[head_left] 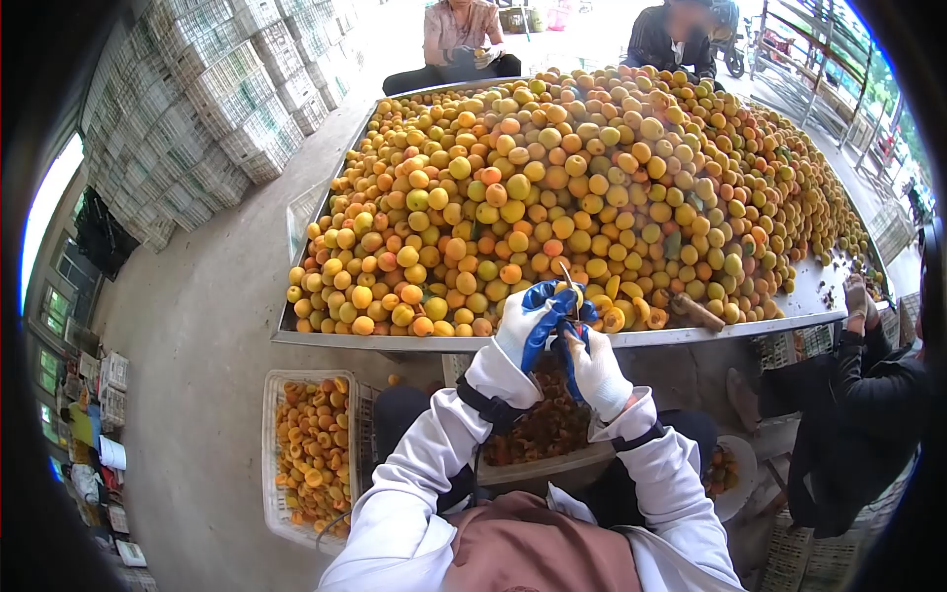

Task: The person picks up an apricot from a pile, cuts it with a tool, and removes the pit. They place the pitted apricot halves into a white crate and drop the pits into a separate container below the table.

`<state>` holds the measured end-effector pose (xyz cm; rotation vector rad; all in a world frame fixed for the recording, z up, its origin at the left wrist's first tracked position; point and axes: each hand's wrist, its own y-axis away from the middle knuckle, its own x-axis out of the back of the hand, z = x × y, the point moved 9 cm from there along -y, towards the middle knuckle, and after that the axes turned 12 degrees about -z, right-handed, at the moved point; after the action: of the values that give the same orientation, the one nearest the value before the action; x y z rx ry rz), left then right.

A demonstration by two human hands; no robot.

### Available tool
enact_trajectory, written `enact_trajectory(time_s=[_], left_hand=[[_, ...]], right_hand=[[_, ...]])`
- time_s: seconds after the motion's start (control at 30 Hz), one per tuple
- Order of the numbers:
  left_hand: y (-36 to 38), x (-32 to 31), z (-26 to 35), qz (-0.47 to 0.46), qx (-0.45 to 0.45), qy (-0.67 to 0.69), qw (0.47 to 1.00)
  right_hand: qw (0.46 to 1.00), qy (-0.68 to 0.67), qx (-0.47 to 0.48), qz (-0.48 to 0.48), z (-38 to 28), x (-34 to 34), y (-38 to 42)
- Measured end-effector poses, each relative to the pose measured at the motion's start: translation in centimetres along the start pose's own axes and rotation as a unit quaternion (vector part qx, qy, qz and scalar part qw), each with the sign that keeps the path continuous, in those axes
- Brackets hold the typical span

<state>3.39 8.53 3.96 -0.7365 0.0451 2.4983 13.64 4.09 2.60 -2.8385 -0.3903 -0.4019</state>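
Note:
Both my hands wear white gloves with blue coated palms and meet at the near edge of a metal table [444, 343] heaped with apricots [513, 197]. My left hand [530, 321] is closed around an apricot [576, 294], which shows only in part between the fingers. Close against it, my right hand [598, 373] grips a small knife [566, 273] whose thin blade points up beside the fruit; the fingers mostly cover the handle. Several cut apricot halves [619, 314] lie on the table just beyond my hands, next to a wooden-looking stick [698, 312].
A white crate of apricot halves [268, 464] stands left of my legs. Below my hands is another container [552, 466] with fruit pieces. A bowl [742, 493] sits at right. One person [848, 414] works to my right; two others sit across the table. Crates [207, 109] are stacked far left.

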Motion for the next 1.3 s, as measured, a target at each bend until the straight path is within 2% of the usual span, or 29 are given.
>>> enact_trajectory(time_s=[0.03,0.07,0.1,0.13,0.23,0.27,0.37,0.43,0.53,0.57,0.63,0.7,0.73,0.77,0.83,0.87,0.93,0.97,1.03,1.1,1.13,1.3], left_hand=[[0.0,-0.1,0.1,-0.001,-0.002,0.004,1.000],[0.0,-0.3,0.2,-0.007,-0.003,0.016,1.000],[0.0,-0.6,0.4,-0.013,-0.004,0.027,1.000],[0.1,-0.9,0.6,-0.019,-0.002,0.037,0.999],[-0.4,-0.8,1.0,-0.040,-0.050,-0.012,0.998],[-0.5,-0.8,0.9,-0.045,-0.059,-0.002,0.997],[-0.1,-1.0,1.9,-0.030,-0.096,-0.028,0.995],[0.0,-0.7,3.0,-0.009,-0.129,-0.103,0.986],[0.2,-0.9,4.5,-0.025,-0.169,-0.187,0.967],[0.1,-0.4,4.2,-0.023,-0.185,-0.194,0.963],[0.1,-0.3,4.6,0.007,-0.177,-0.311,0.934],[0.1,-0.6,4.9,0.006,-0.155,-0.322,0.934],[0.0,-1.3,5.3,-0.018,-0.175,-0.321,0.931],[-0.3,-1.3,4.9,-0.039,-0.185,-0.223,0.956],[0.0,-2.0,5.5,-0.049,-0.169,-0.065,0.982],[0.0,-2.2,5.4,-0.057,-0.192,-0.025,0.979],[-0.1,-1.4,4.1,-0.065,-0.173,0.021,0.983],[-0.1,-1.0,3.1,-0.067,-0.154,0.066,0.984],[0.2,-0.9,2.0,-0.049,-0.137,0.076,0.986],[0.4,-1.0,0.7,-0.037,-0.070,0.129,0.989],[0.8,-0.9,0.7,-0.004,-0.054,0.074,0.996],[1.3,-1.5,1.9,0.037,-0.059,-0.026,0.997]], right_hand=[[1.000,0.004,-0.001,-0.001,-0.4,0.3,0.0],[0.988,-0.120,-0.085,-0.048,0.9,-0.3,-0.1],[0.952,-0.242,-0.166,-0.093,1.9,-1.3,0.3],[0.921,-0.306,-0.199,-0.134,1.9,-1.8,0.7],[0.947,-0.258,-0.176,-0.083,1.2,-1.1,0.5],[0.999,-0.039,0.001,-0.004,-0.7,0.3,-0.2],[0.999,0.046,0.017,0.015,-2.4,1.0,-0.3],[0.999,0.040,-0.013,0.004,-2.0,0.8,-0.2],[0.998,0.025,-0.057,-0.016,-1.6,0.6,-0.1],[0.998,0.032,-0.045,-0.020,-1.9,0.7,-0.2],[0.997,-0.023,-0.052,-0.050,-1.1,0.4,-0.5],[0.991,-0.062,-0.086,-0.081,-0.8,0.2,-0.3],[0.988,-0.104,-0.080,-0.079,-0.5,0.0,-0.4],[0.982,-0.110,-0.117,-0.096,0.1,-0.1,-0.1],[0.983,-0.134,-0.100,-0.083,0.1,0.1,-0.1],[0.983,-0.132,-0.099,-0.078,0.2,0.1,-0.1],[0.997,-0.030,-0.023,-0.066,-1.1,0.5,-0.3],[0.997,-0.028,-0.022,-0.063,-0.9,0.5,-0.3],[0.998,-0.009,-0.028,-0.049,-0.7,0.5,-0.3],[0.999,-0.019,-0.017,-0.038,-0.5,0.4,-0.3],[1.000,-0.017,-0.002,-0.025,-0.2,0.3,-0.3],[0.998,0.062,0.020,-0.005,-2.5,0.6,0.0]])
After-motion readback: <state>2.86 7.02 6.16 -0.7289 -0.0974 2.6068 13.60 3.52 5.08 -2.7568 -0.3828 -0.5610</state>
